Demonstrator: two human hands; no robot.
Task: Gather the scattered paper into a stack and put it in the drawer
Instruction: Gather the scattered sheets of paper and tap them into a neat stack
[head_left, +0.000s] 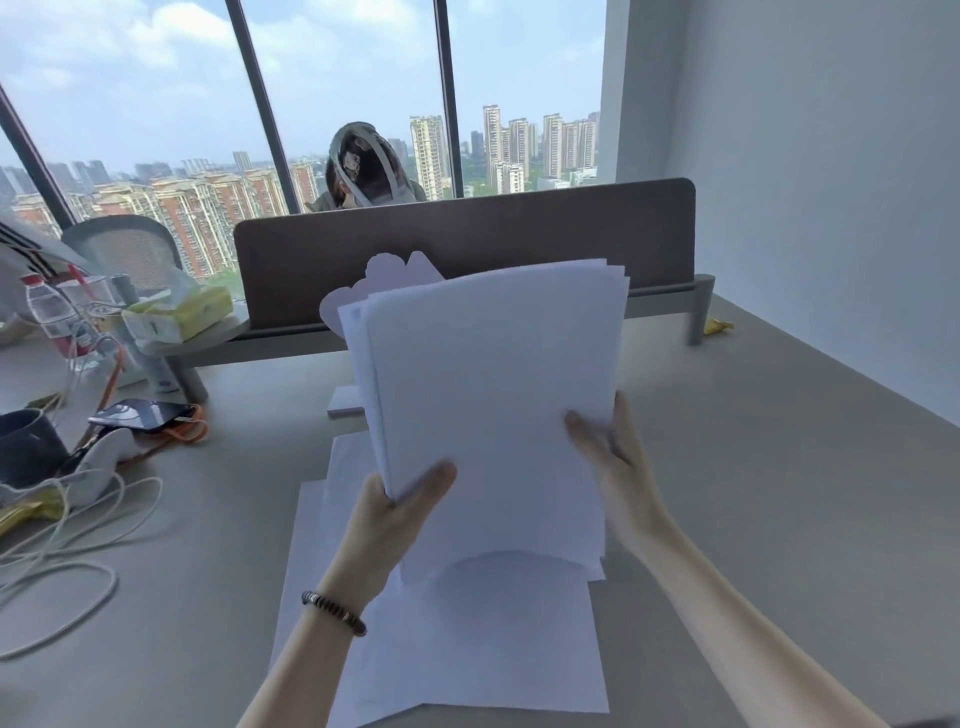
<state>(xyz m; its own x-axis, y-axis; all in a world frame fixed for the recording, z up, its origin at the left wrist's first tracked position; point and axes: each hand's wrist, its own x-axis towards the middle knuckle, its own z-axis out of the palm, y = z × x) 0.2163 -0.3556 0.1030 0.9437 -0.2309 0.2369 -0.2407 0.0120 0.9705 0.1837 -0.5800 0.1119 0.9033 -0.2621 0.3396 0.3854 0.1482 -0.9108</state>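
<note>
gathering step: paper stack (488, 395) held upright at frame centre, bottom edge on loose sheets (467, 649) lying on the surface (779, 467). left hand (400, 514) pinches the lower-left edge, thumb in front; right hand (613, 457) flat and unclenched against the right edge, blurred. next, likely: square edges, collect remaining sheets. drawer not visible.

I see a white paper stack (488, 395) upright, edges uneven, its bottom bowed onto loose white sheets (467, 649) lying flat on the desk.
</note>
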